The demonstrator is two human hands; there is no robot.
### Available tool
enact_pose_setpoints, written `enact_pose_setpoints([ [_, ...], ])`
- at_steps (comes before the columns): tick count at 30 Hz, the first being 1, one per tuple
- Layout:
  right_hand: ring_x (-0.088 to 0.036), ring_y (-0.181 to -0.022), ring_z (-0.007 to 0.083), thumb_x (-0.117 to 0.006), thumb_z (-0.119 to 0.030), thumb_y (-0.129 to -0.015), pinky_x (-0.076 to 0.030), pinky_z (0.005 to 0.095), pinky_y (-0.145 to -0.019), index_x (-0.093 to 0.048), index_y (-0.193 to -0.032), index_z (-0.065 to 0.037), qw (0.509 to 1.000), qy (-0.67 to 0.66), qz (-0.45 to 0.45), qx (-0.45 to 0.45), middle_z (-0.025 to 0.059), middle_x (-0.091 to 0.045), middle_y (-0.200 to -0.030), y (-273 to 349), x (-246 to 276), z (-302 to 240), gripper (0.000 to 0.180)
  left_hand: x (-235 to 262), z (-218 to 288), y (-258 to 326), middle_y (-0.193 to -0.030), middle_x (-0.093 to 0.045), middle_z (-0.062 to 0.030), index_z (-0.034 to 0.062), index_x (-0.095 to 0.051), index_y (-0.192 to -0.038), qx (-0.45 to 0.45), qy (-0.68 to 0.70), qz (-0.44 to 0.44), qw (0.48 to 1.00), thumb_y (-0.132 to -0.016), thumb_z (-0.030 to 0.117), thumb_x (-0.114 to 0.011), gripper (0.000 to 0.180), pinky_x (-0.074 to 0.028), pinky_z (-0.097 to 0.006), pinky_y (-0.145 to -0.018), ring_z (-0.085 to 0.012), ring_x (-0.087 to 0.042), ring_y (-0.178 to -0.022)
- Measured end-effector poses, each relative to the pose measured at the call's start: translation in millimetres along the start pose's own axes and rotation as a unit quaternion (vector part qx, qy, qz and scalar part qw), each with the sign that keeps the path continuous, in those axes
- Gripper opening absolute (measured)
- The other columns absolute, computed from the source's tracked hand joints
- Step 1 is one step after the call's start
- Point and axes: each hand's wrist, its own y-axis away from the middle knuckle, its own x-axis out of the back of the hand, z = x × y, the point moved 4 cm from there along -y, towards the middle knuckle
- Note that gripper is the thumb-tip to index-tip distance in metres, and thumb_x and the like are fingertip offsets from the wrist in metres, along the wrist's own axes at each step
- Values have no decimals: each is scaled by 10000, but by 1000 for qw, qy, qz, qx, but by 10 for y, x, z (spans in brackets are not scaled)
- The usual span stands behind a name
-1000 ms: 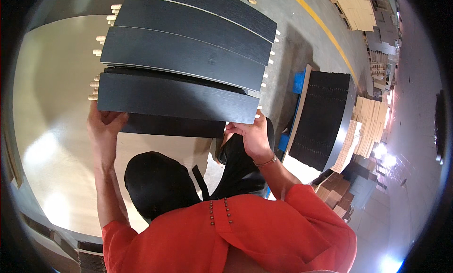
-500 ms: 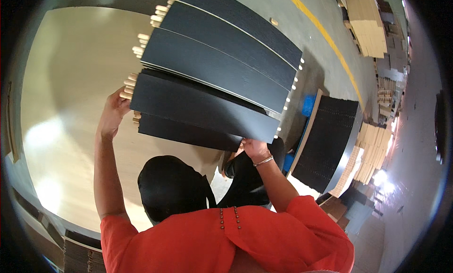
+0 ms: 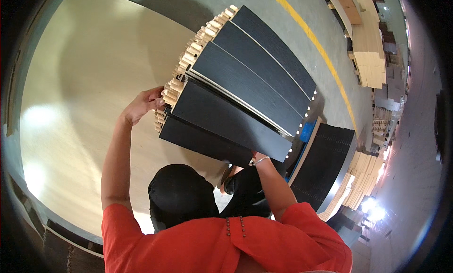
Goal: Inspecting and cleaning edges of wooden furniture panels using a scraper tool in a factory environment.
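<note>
Several black boards (image 3: 252, 77) with pale wooden dowels along their ends lie side by side in layers in front of me. A nearer black board (image 3: 226, 117) is separated from them by a dark gap, and a lower black board (image 3: 203, 140) shows along its near edge. At the left end, my left hand (image 3: 145, 105) has its fingers bent around the wooden dowels (image 3: 172, 91) of the nearer board. My right hand (image 3: 257, 158) reaches under the near right corner; a bangle circles its wrist and the board hides its fingers.
A large pale panel (image 3: 85, 93) spreads across the left. At the right stand a stack of black panels (image 3: 323, 164) with a blue thing (image 3: 306, 131) beside it, and piles of pale boards (image 3: 370, 65). A yellow line (image 3: 321, 46) crosses the grey floor.
The boards now appear lower and further right, turned more steeply, with more dowel layers showing at their left ends. My left hand has moved right along with them; my right hand is more covered.
</note>
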Motion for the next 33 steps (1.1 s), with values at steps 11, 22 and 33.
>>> enact_pose_setpoints([
  [11, -572, -942, 185, -537, -204, -906, -469, 353, -819, -557, -1092, -49, 981, 173, 29, 78, 57, -609, -1030, -266, -383, -13, 243, 126, -302, -186, -1078, -644, -107, -57, -528, -1237, -5, 42, 61, 997, -810, 45, -645, 454, -457, -281, -851, -162, -594, -955],
  [22, -572, -926, 174, -554, -167, -891, -470, 348, -815, -560, -1078, -43, 927, 303, 115, 189, 53, -610, -1002, 277, -421, -250, 224, -6, 95, -23, -1047, -642, -81, -35, -573, -1171, -49, 39, 121, 991, -811, 57, -589, 372, -455, -261, -813, -124, -575, -948],
  [33, -555, -920, 161, -594, 77, -723, -448, 325, -800, -570, -1041, -30, 915, 291, 243, 135, 35, -579, -973, 1129, -1292, -447, 337, -1303, 1352, 823, -1034, -678, -134, 38, -690, -1007, -282, -207, -91, 933, -711, -28, -697, 304, -534, -325, -789, -251, -668, -917],
])
